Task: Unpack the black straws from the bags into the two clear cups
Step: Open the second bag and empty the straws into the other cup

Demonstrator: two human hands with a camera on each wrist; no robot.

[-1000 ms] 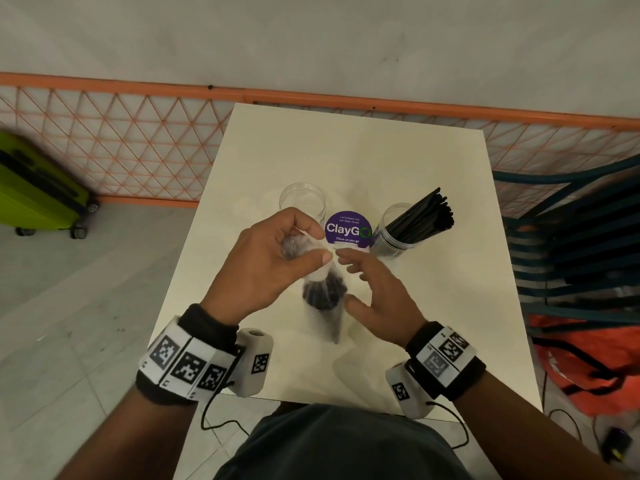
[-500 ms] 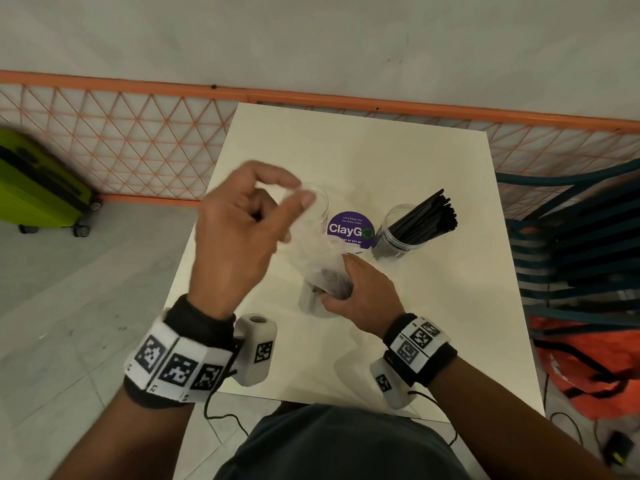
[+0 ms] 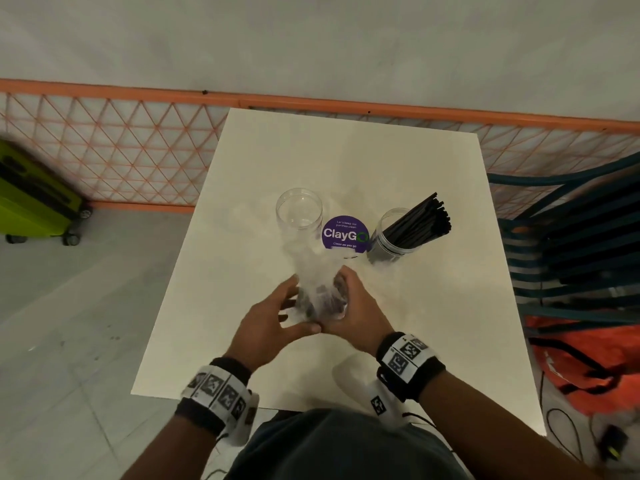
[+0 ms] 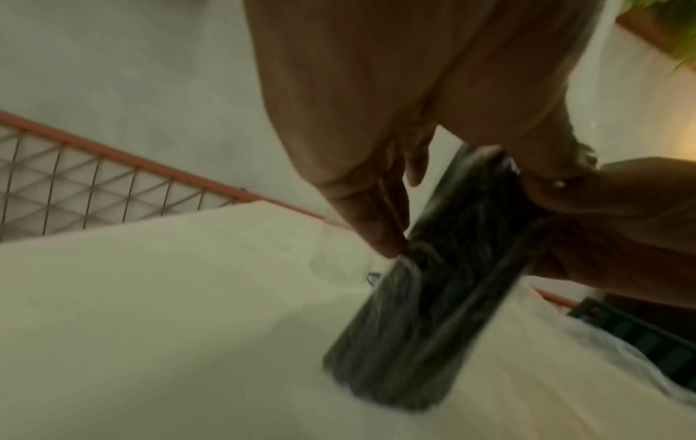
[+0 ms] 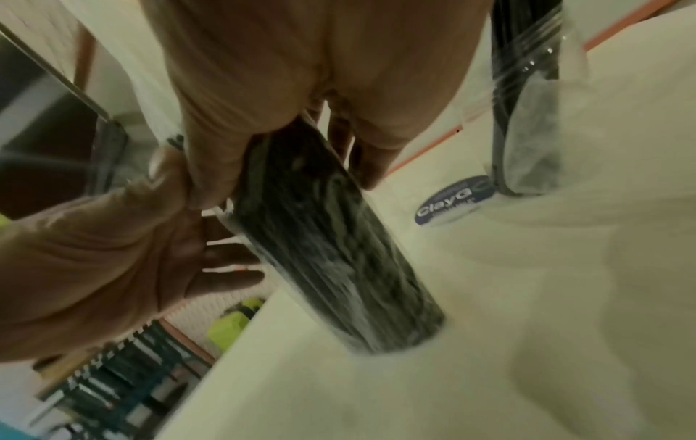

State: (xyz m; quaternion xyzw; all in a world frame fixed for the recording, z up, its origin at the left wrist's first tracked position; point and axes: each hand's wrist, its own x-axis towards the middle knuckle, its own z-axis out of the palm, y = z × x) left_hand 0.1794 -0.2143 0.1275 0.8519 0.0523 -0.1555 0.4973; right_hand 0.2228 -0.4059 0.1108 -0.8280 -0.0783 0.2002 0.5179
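Note:
A clear bag of black straws (image 3: 320, 296) stands upright on the white table (image 3: 346, 161), with its loose top reaching toward the empty clear cup (image 3: 299, 211). My right hand (image 3: 349, 299) grips the bag from the right, thumb and fingers curled round the bundle (image 5: 339, 253). On the bag's left side is my left hand (image 3: 291, 306), its palm (image 5: 113, 253) spread and its fingers straight against the plastic (image 4: 414, 312). To the right, a second clear cup (image 3: 398, 237) holds several black straws that lean right.
A purple round sticker (image 3: 344, 233) lies between the cups. An orange mesh fence (image 3: 104, 150) runs behind the table. A green suitcase (image 3: 31, 199) sits at the left, a dark teal chair (image 3: 571, 254) and an orange bag (image 3: 588, 358) at the right.
My left hand has come down from near the empty cup to the bag's left side and has spread out. The right hand still holds the bag, which now stands more upright.

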